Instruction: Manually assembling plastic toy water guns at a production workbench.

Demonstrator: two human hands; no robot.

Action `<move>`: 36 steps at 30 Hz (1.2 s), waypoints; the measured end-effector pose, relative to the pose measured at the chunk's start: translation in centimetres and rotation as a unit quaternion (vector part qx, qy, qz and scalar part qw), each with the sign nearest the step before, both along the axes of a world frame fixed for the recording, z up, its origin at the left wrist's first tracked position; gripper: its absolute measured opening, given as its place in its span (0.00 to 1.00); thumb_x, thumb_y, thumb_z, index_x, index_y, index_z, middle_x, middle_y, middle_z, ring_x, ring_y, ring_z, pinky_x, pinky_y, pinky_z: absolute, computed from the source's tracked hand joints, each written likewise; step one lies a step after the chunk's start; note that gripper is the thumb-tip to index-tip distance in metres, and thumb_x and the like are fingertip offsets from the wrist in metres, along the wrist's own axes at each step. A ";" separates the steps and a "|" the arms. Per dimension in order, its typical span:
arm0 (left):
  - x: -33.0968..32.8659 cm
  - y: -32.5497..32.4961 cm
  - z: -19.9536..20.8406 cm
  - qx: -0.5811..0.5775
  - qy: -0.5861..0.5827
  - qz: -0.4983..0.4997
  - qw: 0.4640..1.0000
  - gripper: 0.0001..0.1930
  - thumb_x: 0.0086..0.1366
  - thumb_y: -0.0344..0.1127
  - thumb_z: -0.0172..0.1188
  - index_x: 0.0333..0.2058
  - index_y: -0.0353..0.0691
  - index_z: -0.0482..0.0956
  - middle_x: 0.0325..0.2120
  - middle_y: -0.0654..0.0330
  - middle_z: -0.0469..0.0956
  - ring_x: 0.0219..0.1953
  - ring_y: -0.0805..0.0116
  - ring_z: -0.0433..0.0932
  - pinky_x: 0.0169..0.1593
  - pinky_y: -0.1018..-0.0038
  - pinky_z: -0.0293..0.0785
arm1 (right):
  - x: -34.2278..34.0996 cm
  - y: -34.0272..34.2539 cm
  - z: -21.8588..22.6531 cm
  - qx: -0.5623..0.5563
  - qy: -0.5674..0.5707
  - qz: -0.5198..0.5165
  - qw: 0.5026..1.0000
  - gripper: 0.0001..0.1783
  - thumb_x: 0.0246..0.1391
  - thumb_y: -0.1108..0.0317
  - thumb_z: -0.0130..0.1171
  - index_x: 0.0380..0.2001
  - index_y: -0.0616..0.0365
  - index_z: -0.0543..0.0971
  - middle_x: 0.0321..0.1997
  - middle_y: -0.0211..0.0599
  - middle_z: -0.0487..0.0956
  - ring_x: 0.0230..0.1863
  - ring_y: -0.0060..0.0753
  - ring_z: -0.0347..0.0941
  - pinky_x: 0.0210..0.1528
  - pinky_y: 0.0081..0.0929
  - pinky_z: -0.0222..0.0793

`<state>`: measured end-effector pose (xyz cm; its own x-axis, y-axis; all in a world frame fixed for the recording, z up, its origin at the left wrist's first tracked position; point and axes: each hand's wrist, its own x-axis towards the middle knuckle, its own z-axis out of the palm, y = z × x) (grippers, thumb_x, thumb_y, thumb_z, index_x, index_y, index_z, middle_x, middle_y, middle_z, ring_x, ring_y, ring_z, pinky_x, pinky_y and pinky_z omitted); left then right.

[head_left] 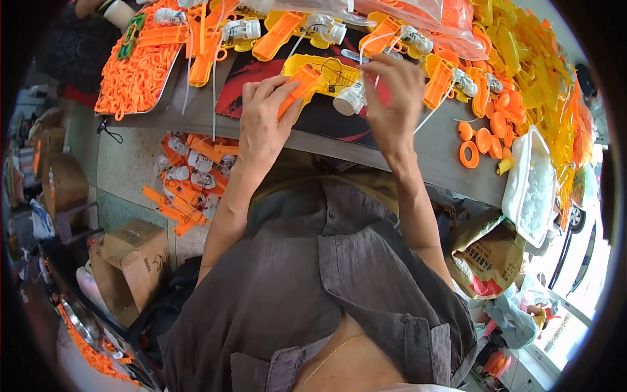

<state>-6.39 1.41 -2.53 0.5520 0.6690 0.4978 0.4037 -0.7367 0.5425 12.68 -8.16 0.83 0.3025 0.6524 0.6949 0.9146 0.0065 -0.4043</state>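
Currently, left hand [264, 121] fingers pinch the orange handle piece [299, 88]; right hand [392, 98] fingers pinch the white bottle [349, 99]. Loose thin wires [333, 72] at upper centre may snag, likely misaligning the yellow toy shell [323, 68].

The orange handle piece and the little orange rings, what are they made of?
The orange handle-shaped piece under the left hand looks like moulded plastic: one even bright colour, smooth, slightly shiny. The small orange rings heaped on the metal tray look like the same plastic, though they are too small to be sure.
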 end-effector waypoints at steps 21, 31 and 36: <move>1.6 -0.4 -1.4 0.018 -0.022 0.029 0.999 0.17 0.52 0.27 0.70 0.43 0.40 0.84 0.44 0.61 0.78 0.43 0.58 0.71 0.50 0.63 0.69 | 0.4 3.5 -3.0 -0.087 0.039 0.055 0.994 0.09 0.52 0.67 0.63 0.37 0.48 0.87 0.48 0.31 0.75 0.53 0.40 0.66 0.58 0.41 0.56; 2.1 -0.9 -1.2 -0.018 -0.058 0.019 0.998 0.16 0.53 0.24 0.69 0.42 0.37 0.83 0.43 0.57 0.77 0.44 0.54 0.70 0.50 0.63 0.71 | 0.4 4.7 -2.2 -0.150 -0.010 0.086 0.985 0.10 0.58 0.65 0.59 0.41 0.48 0.86 0.51 0.29 0.74 0.55 0.38 0.64 0.62 0.40 0.53; 2.0 -0.5 -1.5 -0.013 -0.056 0.007 0.998 0.16 0.53 0.23 0.68 0.43 0.37 0.83 0.43 0.56 0.77 0.44 0.54 0.70 0.50 0.63 0.71 | 1.4 5.1 -2.4 -0.212 0.025 0.111 0.971 0.11 0.60 0.64 0.57 0.41 0.48 0.86 0.52 0.29 0.74 0.56 0.37 0.65 0.63 0.40 0.51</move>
